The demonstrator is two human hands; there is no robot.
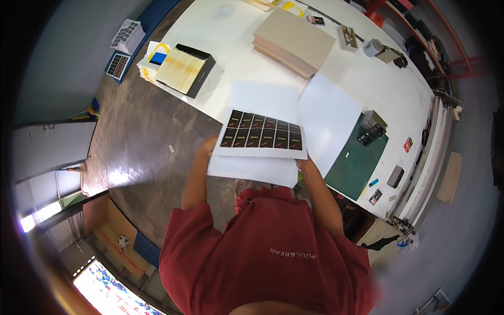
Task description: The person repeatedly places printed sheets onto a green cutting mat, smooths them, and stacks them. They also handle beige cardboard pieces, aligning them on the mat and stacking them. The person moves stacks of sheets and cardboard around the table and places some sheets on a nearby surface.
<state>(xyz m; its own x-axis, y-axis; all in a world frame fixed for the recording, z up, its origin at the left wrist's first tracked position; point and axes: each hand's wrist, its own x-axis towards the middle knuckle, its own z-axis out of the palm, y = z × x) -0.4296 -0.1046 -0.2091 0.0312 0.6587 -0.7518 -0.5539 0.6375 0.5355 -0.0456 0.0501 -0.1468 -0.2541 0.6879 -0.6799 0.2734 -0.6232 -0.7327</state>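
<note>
In front of me, a printed sheet [262, 153] with two rows of small dark rectangles lies over white sheets [252, 169], whose edges stick out below it. My left hand [210, 144] grips the left edge of these sheets, its fingers partly hidden behind the paper. At the lower right edge, my right hand [301, 164] is closed on them too, mostly covered by the paper. Beyond the print, another white sheet [265, 94] reaches over the table edge. To its right, a large white sheet [328, 115] lies on the white table [231, 31].
A thick stack of beige board [296, 39] sits farther back. At the table's left corner stands a black box [202, 73] beside a stack of yellowish cards [181, 68]. Right of me are a green cutting mat [357, 163], a metal block [373, 121] and a black coil [371, 135].
</note>
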